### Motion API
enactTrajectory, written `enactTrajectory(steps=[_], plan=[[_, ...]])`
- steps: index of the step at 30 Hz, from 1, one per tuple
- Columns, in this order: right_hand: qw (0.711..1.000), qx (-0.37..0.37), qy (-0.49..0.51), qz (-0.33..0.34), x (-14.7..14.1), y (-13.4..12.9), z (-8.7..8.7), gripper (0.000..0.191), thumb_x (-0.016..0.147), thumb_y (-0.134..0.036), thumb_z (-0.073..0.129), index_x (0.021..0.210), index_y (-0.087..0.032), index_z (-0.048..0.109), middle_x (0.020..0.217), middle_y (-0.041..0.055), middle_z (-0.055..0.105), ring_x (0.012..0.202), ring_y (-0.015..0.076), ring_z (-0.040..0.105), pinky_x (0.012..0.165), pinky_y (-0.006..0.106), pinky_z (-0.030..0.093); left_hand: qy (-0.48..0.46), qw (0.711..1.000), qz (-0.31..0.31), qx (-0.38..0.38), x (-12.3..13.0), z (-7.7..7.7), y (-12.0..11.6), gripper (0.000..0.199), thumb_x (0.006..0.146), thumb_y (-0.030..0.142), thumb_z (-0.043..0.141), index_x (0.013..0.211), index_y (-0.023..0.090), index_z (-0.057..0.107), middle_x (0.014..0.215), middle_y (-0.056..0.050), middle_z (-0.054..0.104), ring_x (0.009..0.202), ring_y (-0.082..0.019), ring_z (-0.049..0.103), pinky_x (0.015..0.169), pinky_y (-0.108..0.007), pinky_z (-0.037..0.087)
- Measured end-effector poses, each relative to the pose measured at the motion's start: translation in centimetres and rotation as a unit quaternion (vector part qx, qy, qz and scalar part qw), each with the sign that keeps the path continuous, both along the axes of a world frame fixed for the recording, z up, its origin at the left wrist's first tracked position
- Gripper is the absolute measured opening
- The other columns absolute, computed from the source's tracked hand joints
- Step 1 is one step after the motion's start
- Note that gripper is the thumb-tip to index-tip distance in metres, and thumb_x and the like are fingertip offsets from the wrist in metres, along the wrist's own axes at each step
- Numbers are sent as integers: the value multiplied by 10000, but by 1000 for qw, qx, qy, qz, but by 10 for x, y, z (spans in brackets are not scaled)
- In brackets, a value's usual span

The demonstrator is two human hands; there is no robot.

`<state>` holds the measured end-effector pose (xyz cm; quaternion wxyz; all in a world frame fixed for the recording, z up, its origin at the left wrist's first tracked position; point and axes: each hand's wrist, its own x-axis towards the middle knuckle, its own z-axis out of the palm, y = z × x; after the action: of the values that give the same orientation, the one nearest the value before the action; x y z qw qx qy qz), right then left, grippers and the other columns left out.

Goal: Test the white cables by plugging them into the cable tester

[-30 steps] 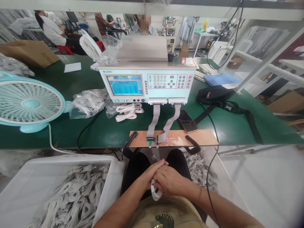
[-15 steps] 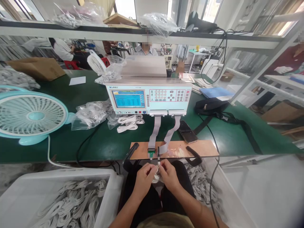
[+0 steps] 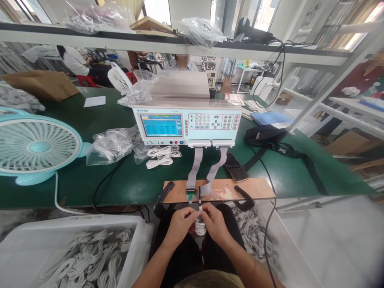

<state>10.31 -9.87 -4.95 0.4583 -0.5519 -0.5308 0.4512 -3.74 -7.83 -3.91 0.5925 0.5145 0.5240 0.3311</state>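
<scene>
A coiled white cable [image 3: 200,229] hangs between my two hands, just past the table's front edge. My left hand [image 3: 181,222] is closed, thumb and fingers pinched on the cable. From the other side my right hand [image 3: 214,223] pinches the cable's end, just below the black upright connector [image 3: 199,193]. Whether the plug is seated there is too small to tell. Left of it, a small green circuit board [image 3: 190,196] sits at the end of a grey ribbon cable [image 3: 195,168]. Both ribbons run to the tester [image 3: 187,126] with its lit blue screen.
A wooden strip [image 3: 255,188] lies along the table edge, with black clamps [image 3: 164,199] at both sides. White bins [image 3: 144,232] of coiled cables stand left and right of my legs. Nearby are a phone [image 3: 236,167], a turquoise fan [image 3: 40,147] and bagged cables [image 3: 111,146].
My hands have shifted very slightly, and more of the coil shows below them. The camera view has moved a little.
</scene>
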Motion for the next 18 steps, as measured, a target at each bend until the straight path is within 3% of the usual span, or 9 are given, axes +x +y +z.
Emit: enactTrajectory(steps=[4, 9, 12, 18], plan=[[998, -40, 52, -14, -2, 5, 2, 188, 778, -349, 524, 705, -180, 562, 606, -33, 518, 563, 112, 455, 544, 225, 370, -63, 997, 52, -14, 5, -11, -2, 283, 699, 423, 614, 670, 141, 621, 464, 43, 484, 391, -86, 438, 375, -189, 370], [993, -57, 93, -49, -5, 9, -2, 223, 721, -381, 586, 635, -177, 562, 552, -39, 512, 519, 109, 445, 521, 231, 369, -154, 980, 85, -90, 6, -11, -7, 305, 666, 396, 656, 820, 132, 653, 531, 38, 503, 438, -80, 448, 382, -190, 410], [992, -64, 101, -49, -6, 9, -2, 226, 712, -393, 593, 654, -175, 580, 545, -38, 518, 495, 104, 433, 497, 230, 364, -152, 982, 64, -89, 1, -11, -5, 305, 660, 400, 662, 801, 129, 657, 513, 33, 512, 436, -80, 448, 384, -187, 410], [981, -90, 155, -69, -10, 12, 2, 230, 661, -366, 638, 575, -166, 564, 514, -39, 509, 484, 90, 417, 502, 227, 348, -59, 998, -18, -27, -13, -11, 5, 324, 738, 458, 557, 670, 147, 616, 458, 36, 488, 399, -90, 448, 361, -180, 356]])
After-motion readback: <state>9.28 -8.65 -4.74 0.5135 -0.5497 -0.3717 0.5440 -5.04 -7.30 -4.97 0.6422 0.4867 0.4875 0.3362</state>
